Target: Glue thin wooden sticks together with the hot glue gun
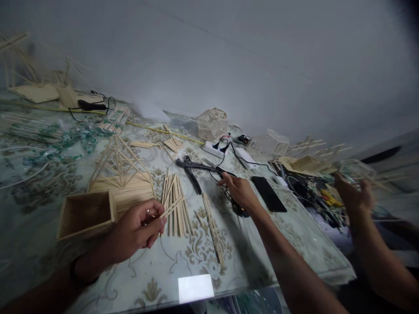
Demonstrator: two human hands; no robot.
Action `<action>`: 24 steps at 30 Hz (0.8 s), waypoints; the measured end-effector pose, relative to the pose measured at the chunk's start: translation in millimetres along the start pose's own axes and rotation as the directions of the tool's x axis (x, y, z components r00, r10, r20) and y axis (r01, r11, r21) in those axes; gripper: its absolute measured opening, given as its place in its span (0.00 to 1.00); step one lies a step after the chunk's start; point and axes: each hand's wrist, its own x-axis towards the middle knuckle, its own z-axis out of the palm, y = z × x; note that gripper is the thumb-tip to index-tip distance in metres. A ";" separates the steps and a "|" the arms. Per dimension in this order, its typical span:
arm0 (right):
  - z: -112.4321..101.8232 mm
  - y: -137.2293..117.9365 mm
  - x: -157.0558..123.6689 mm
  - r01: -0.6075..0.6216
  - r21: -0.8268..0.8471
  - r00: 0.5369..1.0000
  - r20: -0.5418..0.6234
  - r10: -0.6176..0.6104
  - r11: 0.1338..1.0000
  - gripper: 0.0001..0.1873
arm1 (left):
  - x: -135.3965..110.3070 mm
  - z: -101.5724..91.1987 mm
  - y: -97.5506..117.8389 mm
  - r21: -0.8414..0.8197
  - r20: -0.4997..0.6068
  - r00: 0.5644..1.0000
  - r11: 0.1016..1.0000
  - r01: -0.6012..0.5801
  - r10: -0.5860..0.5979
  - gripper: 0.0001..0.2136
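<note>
My left hand (142,224), with a ring on one finger, pinches a thin wooden stick (173,206) above a loose pile of similar sticks (176,220). My right hand (238,188) is closed by the end of a black-handled cutter (190,168), whose other handle angles toward me; the fingers partly hide the grip. Left of the pile, an open wooden box (87,213) stands before a slatted stick panel (134,185) with a triangular stick frame (119,159) on it. A few separate sticks (212,229) lie between my hands.
A black phone (269,194) lies right of my right hand. Behind are white power strips (214,149) with cables and a polyhedral stick model (212,123). Another person's blurred hand (355,194) reaches in at right. Bagged sticks (32,126) lie at left.
</note>
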 end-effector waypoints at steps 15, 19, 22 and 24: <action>-19.4 8.1 -17.5 0.001 0.039 0.999 -0.045 0.001 0.999 0.35 | 1.1 -0.6 -5.7 0.013 0.011 1.000 1.000 0.009 -0.009 0.16; -19.9 9.0 -18.7 0.012 0.078 0.999 -0.036 -0.009 0.997 0.31 | 3.5 -0.9 -7.4 0.016 0.010 1.000 1.000 0.011 -0.011 0.16; -21.9 12.0 -22.9 -0.009 0.077 0.999 -0.051 0.013 0.997 0.30 | 3.4 -1.2 -7.7 0.022 0.003 1.000 1.000 0.014 -0.014 0.16; -24.2 15.6 -28.6 -0.029 0.067 0.997 -0.063 0.034 0.997 0.31 | 2.5 -1.4 -7.2 0.022 -0.004 1.000 1.000 0.019 -0.019 0.16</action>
